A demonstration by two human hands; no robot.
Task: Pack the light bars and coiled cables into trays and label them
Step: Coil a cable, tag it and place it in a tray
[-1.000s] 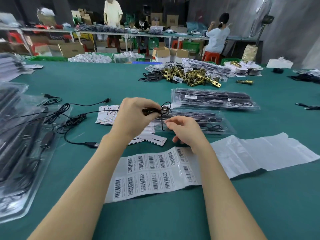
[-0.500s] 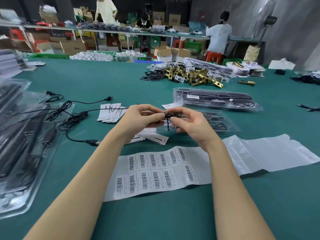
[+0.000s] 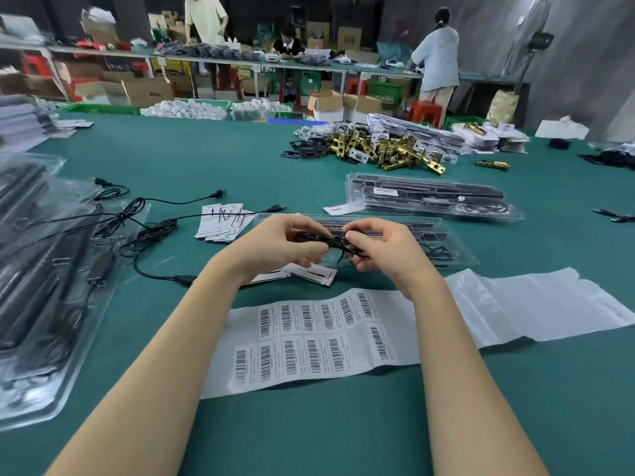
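Both hands hold a small black coiled cable (image 3: 330, 240) just above the green table. My left hand (image 3: 281, 247) grips its left end and my right hand (image 3: 381, 250) pinches its middle, where a thin tie sticks out. Right behind my hands lies a clear tray (image 3: 457, 255) with black light bars in it. A second filled tray (image 3: 429, 197) with a label lies further back. A sheet of barcode labels (image 3: 309, 338) lies in front of me.
Loose black cables (image 3: 144, 231) sprawl at the left beside stacked clear trays (image 3: 37, 269). A white plastic bag (image 3: 536, 304) lies at the right. Small white cards (image 3: 223, 221) and a heap of brass parts (image 3: 385, 149) sit further back. People work at benches behind.
My right hand has come up from the table to the cable. Both hands now hold the coil close together, a little lower and nearer to me than a second ago.
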